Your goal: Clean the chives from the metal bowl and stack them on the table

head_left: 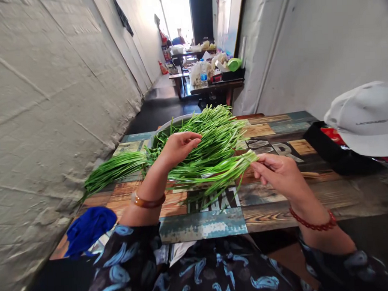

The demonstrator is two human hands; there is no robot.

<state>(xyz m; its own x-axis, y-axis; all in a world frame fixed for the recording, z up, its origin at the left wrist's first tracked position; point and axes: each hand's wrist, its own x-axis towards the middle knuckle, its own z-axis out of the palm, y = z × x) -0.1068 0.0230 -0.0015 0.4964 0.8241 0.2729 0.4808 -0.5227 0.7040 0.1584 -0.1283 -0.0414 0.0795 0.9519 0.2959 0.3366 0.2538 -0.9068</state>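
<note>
A big heap of long green stalks (pixel 212 132) lies over a grey round basin (pixel 176 120) on the patterned wooden table. My right hand (pixel 275 172) pinches the pale ends of a small bunch of green stalks (pixel 223 168) at the heap's near right side; its leafy part trails left over the table. Above the heap's left part is my left hand (pixel 181 148), its fingers together and pointing right; whether they hold anything is too small to tell. Another bundle of greens (pixel 118 168) lies left of the basin.
A blue cloth (pixel 90 229) lies at the table's (pixel 204 226) front left. At the right, a white cap (pixel 366 116) rests on a black box (pixel 336 156) with red packets. Cluttered tables with bags and a water bottle (pixel 203 72) stand farther back, between two walls.
</note>
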